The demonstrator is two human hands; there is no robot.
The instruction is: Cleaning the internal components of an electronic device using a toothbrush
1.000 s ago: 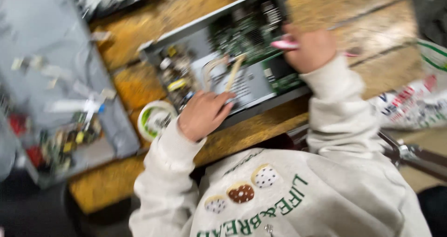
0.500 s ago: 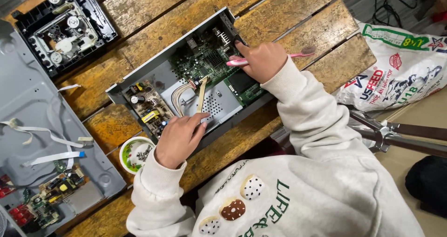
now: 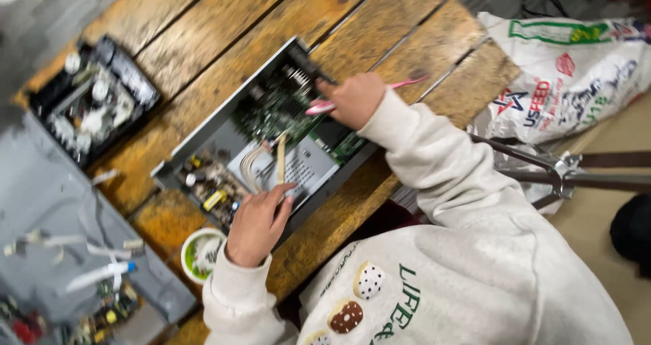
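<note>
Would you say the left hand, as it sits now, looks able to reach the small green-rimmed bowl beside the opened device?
Probably yes: the left hand rests on the opened device edge, with the bowl just beside its wrist and nothing between them.

rough worn wood table; grey metal chassis

An opened electronics chassis lay mid-frame on the wooden table, a circuit board inside. A disc-drive unit sat upper left, a small bowl below, a printed sack upper right.
</note>
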